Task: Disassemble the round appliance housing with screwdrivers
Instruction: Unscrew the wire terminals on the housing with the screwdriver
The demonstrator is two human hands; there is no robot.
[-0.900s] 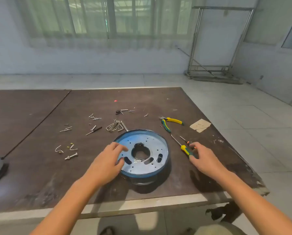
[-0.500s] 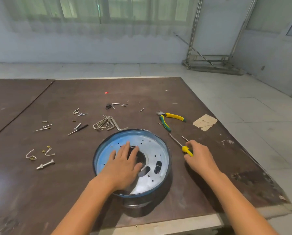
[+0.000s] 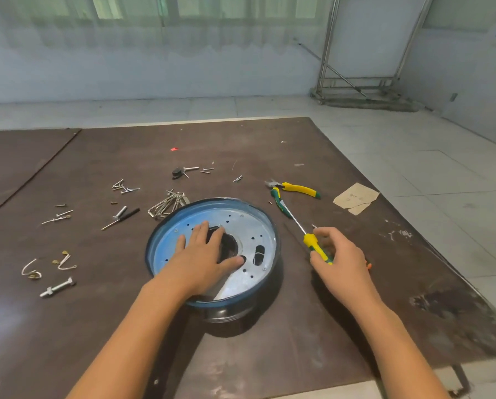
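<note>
A round blue-rimmed metal housing point(image 3: 252, 226) with a perforated silver plate and a dark centre hole sits on the brown table point(image 3: 269, 355). My left hand point(image 3: 203, 259) lies flat on the plate, fingers straight, partly covering the centre hole. To the right of the housing, my right hand point(image 3: 340, 260) curls its fingers round the yellow-green handle of a screwdriver point(image 3: 313, 243), whose shaft points up-left along the table. Part of a second, orange-tipped tool point(image 3: 369, 265) shows under the right hand.
Yellow-handled pliers point(image 3: 292, 190) lie behind the screwdriver, beside a scrap of cardboard point(image 3: 356, 197). Loose screws, wire clips, a bolt point(image 3: 57, 287) and a small black-handled driver point(image 3: 121, 218) are scattered left and behind the housing. The table's right edge runs close to my right hand.
My left hand slid from the housing's left rim onto the plate's centre. My right hand closed round the screwdriver handle. The camera moved closer and lower.
</note>
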